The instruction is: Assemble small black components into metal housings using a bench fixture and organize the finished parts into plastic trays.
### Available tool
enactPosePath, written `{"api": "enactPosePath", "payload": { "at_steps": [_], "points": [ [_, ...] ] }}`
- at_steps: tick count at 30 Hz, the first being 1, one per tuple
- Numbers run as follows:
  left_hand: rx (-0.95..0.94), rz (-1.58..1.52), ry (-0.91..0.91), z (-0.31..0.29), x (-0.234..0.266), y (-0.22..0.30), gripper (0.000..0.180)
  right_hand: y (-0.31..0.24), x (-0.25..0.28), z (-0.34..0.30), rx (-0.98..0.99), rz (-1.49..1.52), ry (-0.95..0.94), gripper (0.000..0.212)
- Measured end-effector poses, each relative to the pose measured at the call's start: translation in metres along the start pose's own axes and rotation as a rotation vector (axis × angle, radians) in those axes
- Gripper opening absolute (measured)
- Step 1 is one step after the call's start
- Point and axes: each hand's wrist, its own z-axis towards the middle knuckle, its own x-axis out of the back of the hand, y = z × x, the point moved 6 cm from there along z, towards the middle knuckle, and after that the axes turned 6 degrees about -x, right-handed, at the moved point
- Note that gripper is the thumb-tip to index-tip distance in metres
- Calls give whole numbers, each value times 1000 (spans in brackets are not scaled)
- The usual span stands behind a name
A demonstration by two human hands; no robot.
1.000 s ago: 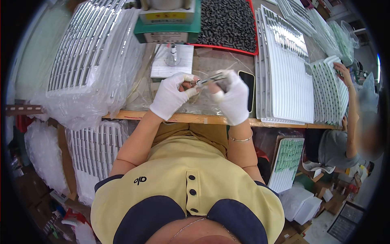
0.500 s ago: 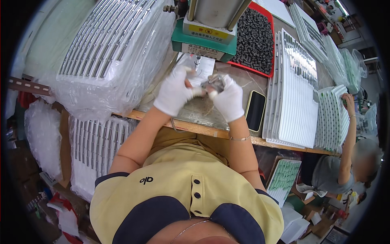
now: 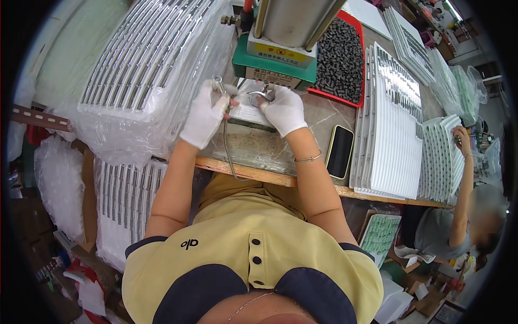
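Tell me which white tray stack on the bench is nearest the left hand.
The plastic-draped stack just left of the left hand; the other stacks are on the bench's right side.

Finding open room over the tabletop [image 3: 261,148] between the grey cable [image 3: 227,143] and right forearm [image 3: 313,162], but meeting the green press [image 3: 278,63] ahead, the red tray [image 3: 334,98] beyond rightward, plastic-wrapped panels [image 3: 127,81] leftward.

Three bits of writing to spot. At 12 o'clock, a yellow rectangular warning label [image 3: 280,54] with dark print and a round symbol, and right under it a pale rectangular label [image 3: 270,77], print too tiny to read, both on a boxy green-and-white machine [image 3: 306,76]. Around 7 o'clock, short dark lettering [image 3: 189,244] on a yellow fabric shirt [image 3: 224,240].
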Motion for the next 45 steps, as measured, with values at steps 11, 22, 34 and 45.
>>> {"api": "enactPosePath", "payload": {
  "at_steps": [11, 22, 34, 45],
  "points": [
    [118, -194, -472, -77, -48, 20, 25, -17, 45, -108, 57, 1004, -256, 30],
    [-432, 503, -39, -84, -12, 83, 19, -24, 63, -129, 127, 523, 14, 32],
    [32, 1304, 144, -21, 133, 104, 34, 117, 124, -52, -442, -201, 373, 19],
    [4, 842, 163, -18, 152, 87, 21, 160, 123, 34, -608, -459, 193, 16]
  ]
}}
